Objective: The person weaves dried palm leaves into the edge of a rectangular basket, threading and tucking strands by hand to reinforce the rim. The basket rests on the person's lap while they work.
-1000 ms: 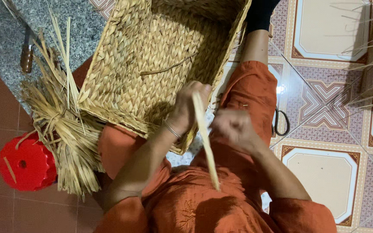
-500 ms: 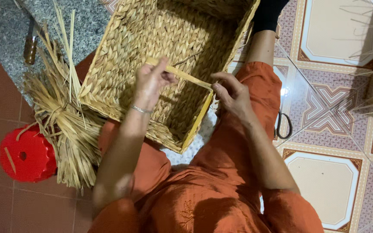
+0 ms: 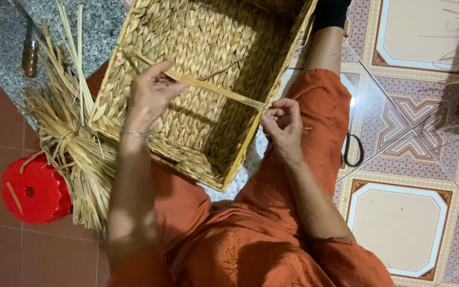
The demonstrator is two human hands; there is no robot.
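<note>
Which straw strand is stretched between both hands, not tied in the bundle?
The flat pale strand across the basket, left hand to right hand; others sit bundled beside it.

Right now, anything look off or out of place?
Mostly not. Both hands, left hand and right hand, hold a straw strip taut across the woven basket. Loose stray straws lie scattered over the tiled floor, and scissors sit half hidden beside the leg.

The woven basket (image 3: 197, 90) rests on my lap, before me. A straw bundle (image 3: 75, 149) lies to its left, above a stool (image 3: 35, 191). Scissors (image 3: 353, 150) lie on the tiled floor (image 3: 399, 223) to my right.
</note>
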